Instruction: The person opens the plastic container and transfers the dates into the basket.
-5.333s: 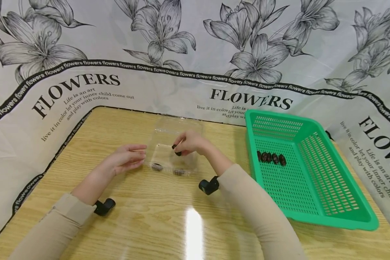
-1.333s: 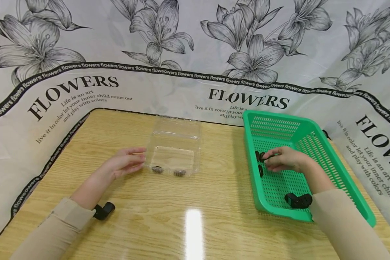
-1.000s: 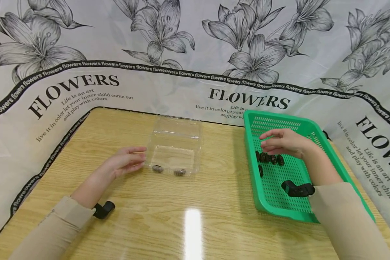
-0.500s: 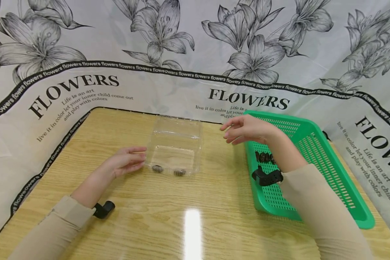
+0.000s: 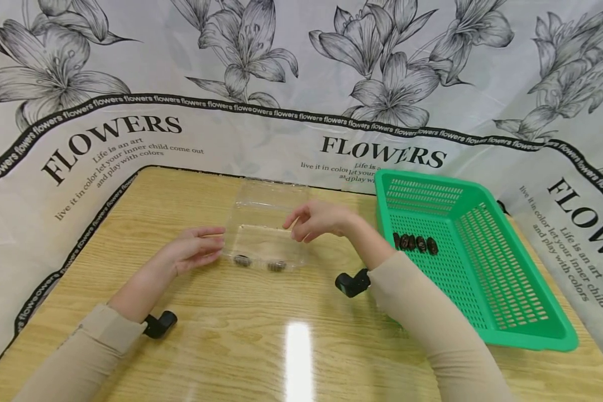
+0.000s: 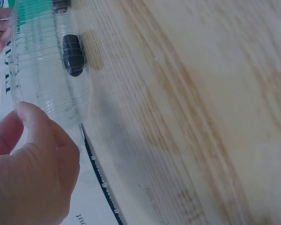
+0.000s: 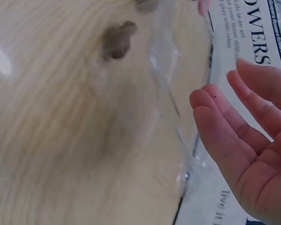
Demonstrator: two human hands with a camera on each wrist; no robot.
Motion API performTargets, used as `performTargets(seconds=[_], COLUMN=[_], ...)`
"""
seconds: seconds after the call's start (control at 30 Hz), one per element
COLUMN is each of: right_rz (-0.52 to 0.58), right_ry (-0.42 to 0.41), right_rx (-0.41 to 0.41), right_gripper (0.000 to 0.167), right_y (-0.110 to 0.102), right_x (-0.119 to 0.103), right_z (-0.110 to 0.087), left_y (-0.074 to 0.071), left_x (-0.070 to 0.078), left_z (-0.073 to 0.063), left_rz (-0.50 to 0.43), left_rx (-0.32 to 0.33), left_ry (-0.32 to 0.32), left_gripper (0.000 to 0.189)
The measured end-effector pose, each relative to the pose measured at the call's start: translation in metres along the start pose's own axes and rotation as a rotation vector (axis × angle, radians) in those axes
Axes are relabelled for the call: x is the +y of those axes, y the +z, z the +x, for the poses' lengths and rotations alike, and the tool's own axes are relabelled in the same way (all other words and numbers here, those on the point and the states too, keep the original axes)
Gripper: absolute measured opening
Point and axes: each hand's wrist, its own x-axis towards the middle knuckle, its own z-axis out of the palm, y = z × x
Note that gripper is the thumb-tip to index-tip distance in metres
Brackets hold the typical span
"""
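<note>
A clear plastic box with its lid raised stands on the wooden table. Two dark brown, date-like oval pieces lie along its near side: the left piece and the right piece. My left hand has extended fingers at the box's left edge; in the left wrist view its fingertips meet the rim. Over the box's right side hovers my right hand, fingers loosely bent. The right wrist view shows nothing between its fingers.
To the right stands a green plastic basket with several similar dark pieces in a row near its left wall. My right sleeve covers its near left corner. A flower-printed cloth rises behind the table.
My right hand held a dark piece over the box, later reached into the basket, then rose and moved left to the box with nothing in it. My left hand stayed at the box.
</note>
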Motion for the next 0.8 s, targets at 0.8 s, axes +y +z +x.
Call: performTargets(seconds=[0.8], right_rz=[-0.411], right_ry=[-0.029], right_rx=[0.022], right_gripper=[0.016], right_y=[0.056], right_x=[0.004], right_z=[0.046], left_y=[0.002], left_x=[0.001], left_z=[-0.001], left_rz=[0.023], left_rx=[0.012], left_ry=[0.007], left_gripper=[0.058])
